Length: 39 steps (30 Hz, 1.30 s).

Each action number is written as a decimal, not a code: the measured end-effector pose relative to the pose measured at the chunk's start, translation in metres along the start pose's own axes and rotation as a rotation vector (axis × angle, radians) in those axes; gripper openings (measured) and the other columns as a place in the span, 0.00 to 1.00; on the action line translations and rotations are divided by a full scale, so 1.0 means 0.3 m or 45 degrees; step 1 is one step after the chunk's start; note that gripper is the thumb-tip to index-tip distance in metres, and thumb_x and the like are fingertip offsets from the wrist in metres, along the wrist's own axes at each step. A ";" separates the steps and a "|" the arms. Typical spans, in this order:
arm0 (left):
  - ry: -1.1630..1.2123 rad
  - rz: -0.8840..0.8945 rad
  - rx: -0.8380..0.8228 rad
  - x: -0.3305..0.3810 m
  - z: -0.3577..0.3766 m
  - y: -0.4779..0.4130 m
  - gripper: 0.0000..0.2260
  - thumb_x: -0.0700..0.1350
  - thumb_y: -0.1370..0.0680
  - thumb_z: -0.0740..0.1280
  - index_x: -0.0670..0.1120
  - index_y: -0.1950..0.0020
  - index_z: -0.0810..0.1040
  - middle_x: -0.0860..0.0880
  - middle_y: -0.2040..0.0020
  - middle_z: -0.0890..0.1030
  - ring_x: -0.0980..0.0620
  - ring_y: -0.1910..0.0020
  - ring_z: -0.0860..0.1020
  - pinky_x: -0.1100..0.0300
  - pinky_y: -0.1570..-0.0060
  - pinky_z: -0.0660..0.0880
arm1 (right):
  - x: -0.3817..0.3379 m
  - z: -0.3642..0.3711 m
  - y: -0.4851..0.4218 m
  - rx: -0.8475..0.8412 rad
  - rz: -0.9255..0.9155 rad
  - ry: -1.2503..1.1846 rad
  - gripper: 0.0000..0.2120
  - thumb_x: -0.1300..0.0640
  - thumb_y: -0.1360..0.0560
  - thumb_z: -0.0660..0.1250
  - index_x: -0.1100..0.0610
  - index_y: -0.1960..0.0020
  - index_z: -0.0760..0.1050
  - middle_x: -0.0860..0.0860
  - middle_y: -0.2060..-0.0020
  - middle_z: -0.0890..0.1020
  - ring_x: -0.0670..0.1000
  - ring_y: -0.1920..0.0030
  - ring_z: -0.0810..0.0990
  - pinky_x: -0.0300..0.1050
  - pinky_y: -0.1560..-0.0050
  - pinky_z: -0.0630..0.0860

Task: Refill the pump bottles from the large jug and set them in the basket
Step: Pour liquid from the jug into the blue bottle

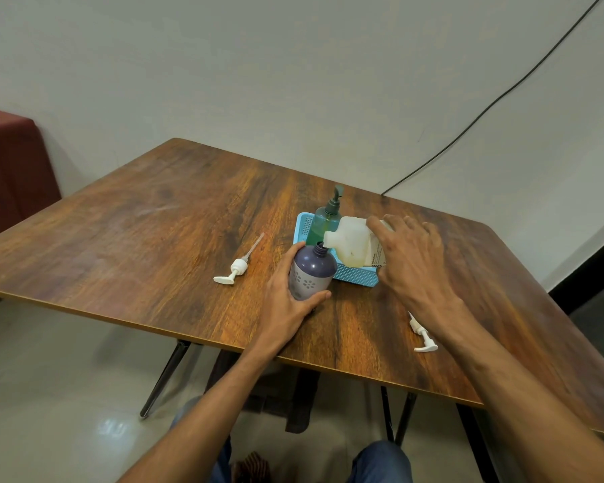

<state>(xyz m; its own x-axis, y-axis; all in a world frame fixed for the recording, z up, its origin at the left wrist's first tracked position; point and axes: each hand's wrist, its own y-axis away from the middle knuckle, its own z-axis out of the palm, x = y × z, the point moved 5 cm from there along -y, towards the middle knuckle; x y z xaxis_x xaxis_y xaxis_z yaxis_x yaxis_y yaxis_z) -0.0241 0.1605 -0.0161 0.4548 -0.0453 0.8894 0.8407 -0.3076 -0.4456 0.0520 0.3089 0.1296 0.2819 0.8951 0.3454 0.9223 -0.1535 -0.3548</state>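
Hands: left (pixel 286 305) grips purple bottle (pixel 312 273) | right (pixel 415 263) grips tilted jug (pixel 353 245) | jug label (pixel 377 255) unreadable

My table (pixel 189 221) is wood-grain with a dull sheen. The jug (pixel 353 242) I tip is cloudy white plastic, the purple bottle (pixel 311 270) I steady is smooth and matt, and the basket (pixel 358 275) is perforated blue plastic.

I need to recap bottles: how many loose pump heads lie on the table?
2. One pump head lies left of the purple bottle; the other pump head beside the right forearm, partly hidden.
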 end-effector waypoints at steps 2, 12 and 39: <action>-0.004 -0.003 0.004 -0.003 0.000 0.000 0.43 0.49 0.30 0.81 0.51 0.21 0.63 0.52 0.26 0.71 0.57 0.29 0.72 0.54 0.32 0.75 | -0.002 0.001 -0.001 -0.011 0.002 0.003 0.39 0.52 0.33 0.78 0.49 0.27 0.63 0.56 0.30 0.73 0.61 0.31 0.70 0.61 0.35 0.67; 0.014 -0.008 -0.001 0.002 -0.004 0.003 0.42 0.49 0.30 0.81 0.51 0.21 0.63 0.55 0.26 0.71 0.58 0.29 0.72 0.51 0.32 0.76 | -0.002 -0.002 0.000 -0.022 0.001 0.003 0.39 0.53 0.33 0.77 0.49 0.27 0.63 0.57 0.30 0.72 0.62 0.30 0.69 0.62 0.34 0.67; 0.032 -0.010 -0.013 0.004 -0.002 0.003 0.43 0.48 0.31 0.81 0.51 0.21 0.63 0.58 0.27 0.70 0.60 0.29 0.71 0.58 0.32 0.74 | -0.005 -0.011 -0.001 -0.009 -0.007 0.028 0.39 0.52 0.33 0.78 0.49 0.27 0.64 0.57 0.30 0.73 0.62 0.31 0.70 0.61 0.35 0.67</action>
<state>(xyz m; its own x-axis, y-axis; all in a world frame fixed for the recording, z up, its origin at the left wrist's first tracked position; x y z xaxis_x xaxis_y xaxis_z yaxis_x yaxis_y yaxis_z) -0.0230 0.1596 -0.0152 0.4404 -0.0669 0.8953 0.8413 -0.3174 -0.4375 0.0522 0.3061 0.1320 0.2828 0.8865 0.3662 0.9256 -0.1521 -0.3465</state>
